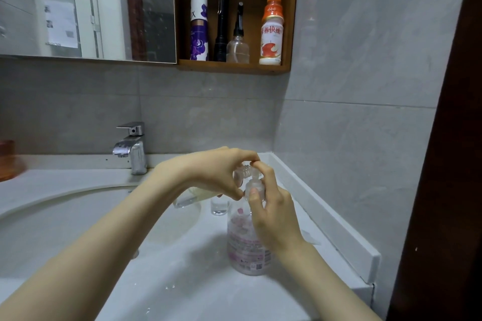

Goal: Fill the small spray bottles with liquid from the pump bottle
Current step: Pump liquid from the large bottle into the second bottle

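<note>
My right hand (271,206) presses down on the one pump bottle (247,242) standing on the tabletop (198,281). My left hand (221,172) pinches one small spray bottle (241,173), tipped at the pump's spout. One more small clear bottle (218,207) stands just behind. Far up, four things stand on the shelf (234,66).

The white stone counter (198,281) with its sunken oval basin (65,224) carries a chrome tap (131,147), a clear pink-labelled pump bottle (246,247), a small clear glass vial (218,206) behind it, and scattered water droplets (170,287).
</note>
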The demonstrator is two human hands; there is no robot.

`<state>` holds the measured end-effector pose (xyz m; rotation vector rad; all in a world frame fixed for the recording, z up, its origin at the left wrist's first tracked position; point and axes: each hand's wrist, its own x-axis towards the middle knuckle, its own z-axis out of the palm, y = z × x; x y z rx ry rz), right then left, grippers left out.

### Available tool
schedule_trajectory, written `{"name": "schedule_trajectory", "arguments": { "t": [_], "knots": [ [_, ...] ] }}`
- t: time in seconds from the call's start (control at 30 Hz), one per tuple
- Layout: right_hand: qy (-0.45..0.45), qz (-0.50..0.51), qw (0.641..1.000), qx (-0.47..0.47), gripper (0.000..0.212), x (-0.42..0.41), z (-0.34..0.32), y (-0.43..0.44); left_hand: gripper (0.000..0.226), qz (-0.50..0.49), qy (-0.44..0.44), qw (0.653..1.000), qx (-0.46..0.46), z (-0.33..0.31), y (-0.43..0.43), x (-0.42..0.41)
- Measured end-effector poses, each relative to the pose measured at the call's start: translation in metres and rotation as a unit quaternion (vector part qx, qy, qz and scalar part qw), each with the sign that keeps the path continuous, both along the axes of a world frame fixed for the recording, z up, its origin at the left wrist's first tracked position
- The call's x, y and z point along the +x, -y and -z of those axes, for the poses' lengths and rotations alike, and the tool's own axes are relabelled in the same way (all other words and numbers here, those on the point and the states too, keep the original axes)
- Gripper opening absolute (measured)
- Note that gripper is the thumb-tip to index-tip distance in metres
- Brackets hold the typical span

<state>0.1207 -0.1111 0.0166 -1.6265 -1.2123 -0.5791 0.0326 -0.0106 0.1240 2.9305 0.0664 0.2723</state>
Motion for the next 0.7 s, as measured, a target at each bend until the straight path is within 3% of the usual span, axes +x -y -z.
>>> {"name": "schedule_trajectory", "arguments": {
  "t": [0.23, 0.47, 0.7],
  "knots": [
    [-0.01, -0.004, 1.0, 0.018, 0.031, -0.001, 0.001, -0.001, 0.042, 0.021, 0.04, 0.999, -0.012, 0.013, -0.003, 0.001],
    [0.001, 0.008, 1.0, 0.011, 0.045, 0.001, 0.006, 0.0, 0.045, 0.025, 0.047, 0.998, -0.042, 0.012, -0.006, 0.004],
    [-0.008, 0.004, 1.0, 0.013, 0.046, 0.002, 0.004, -0.003, 0.052, 0.044, 0.092, 0.993, -0.064, 0.016, -0.009, 0.0]
  ]
}}
